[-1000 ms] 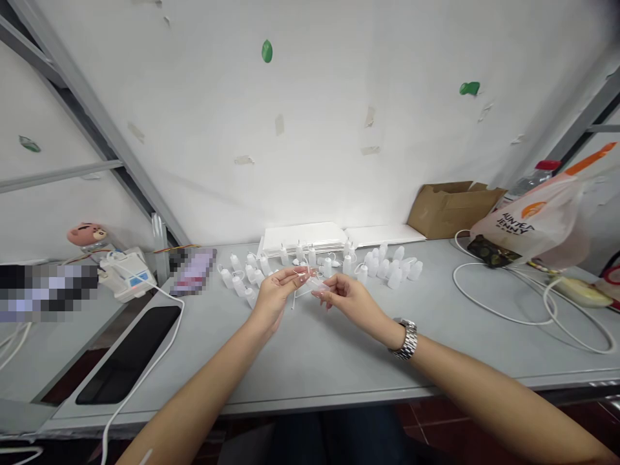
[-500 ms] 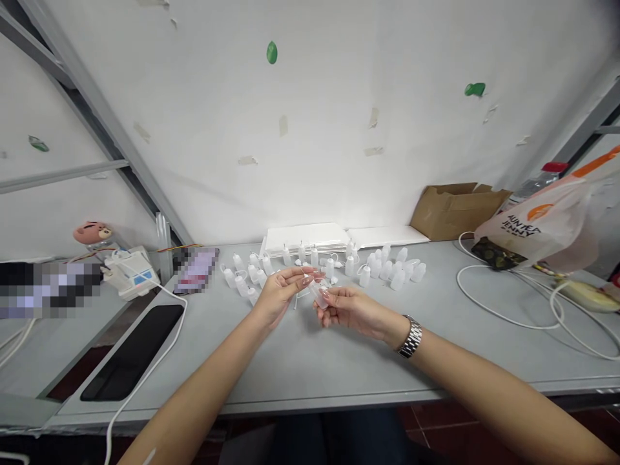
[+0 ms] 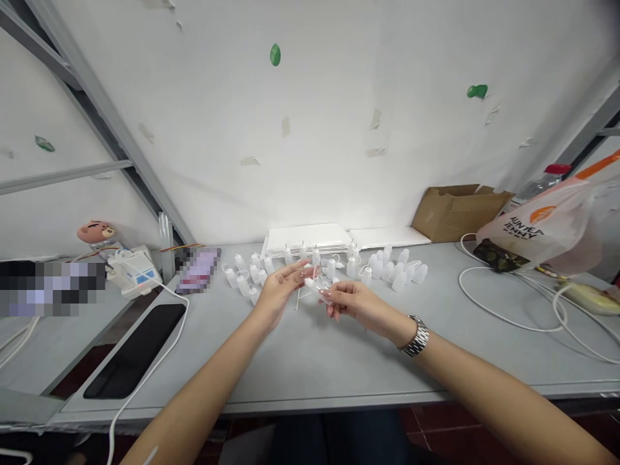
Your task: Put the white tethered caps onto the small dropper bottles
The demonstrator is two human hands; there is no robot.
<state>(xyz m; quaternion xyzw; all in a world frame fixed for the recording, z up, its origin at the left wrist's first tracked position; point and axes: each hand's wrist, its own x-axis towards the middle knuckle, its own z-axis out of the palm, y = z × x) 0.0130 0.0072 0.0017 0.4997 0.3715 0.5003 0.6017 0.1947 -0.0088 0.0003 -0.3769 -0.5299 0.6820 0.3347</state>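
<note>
In front of me, over the grey table, my left hand (image 3: 283, 290) pinches a small white cap (image 3: 310, 282) between its fingertips. My right hand (image 3: 356, 302) is closed on a small translucent squeeze bottle (image 3: 324, 296), mostly covered by the fingers. The cap and the bottle's top are close together; whether they touch I cannot tell. Behind the left hand stand several similar capped bottles (image 3: 243, 285) with thin looped straps. Past the right hand is a cluster of bottles without visible caps (image 3: 399, 280). A few loose white pieces (image 3: 298, 298) lie between the hands.
White flat sheets (image 3: 310, 237) are stacked against the wall. At right are a cardboard box (image 3: 460, 213), a plastic bag (image 3: 547, 219) and a looped white cable (image 3: 504, 328). A black phone-like slab (image 3: 135, 352), a blurred screen (image 3: 198, 271) and a power strip (image 3: 133, 274) occupy the left.
My right hand has shifted slightly right with the bottle, and its fingers now cover more of it. The white cap in my left fingertips shows more clearly. The view has moved a little.
</note>
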